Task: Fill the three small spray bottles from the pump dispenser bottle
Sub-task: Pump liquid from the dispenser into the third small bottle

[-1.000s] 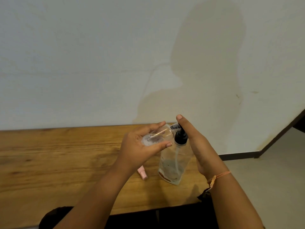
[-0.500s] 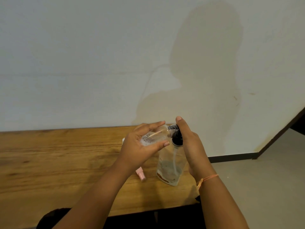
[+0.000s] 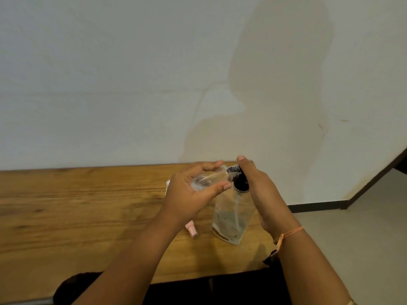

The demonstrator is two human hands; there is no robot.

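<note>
Clear spray bottle (image 3: 211, 178) in left hand (image 3: 189, 192)

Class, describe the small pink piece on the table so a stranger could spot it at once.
Start at the wooden table against the white wall. The clear pump dispenser bottle stands near its right end; the pink piece lies just left of its base. Unlike that see-through bottle, it is opaque pink and lies flat.

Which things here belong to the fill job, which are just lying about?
Job: small spray bottle, held by left hand; pump dispenser bottle, right hand on its pump.
Lying about: pink cap on table; orange wrist thread.
</note>
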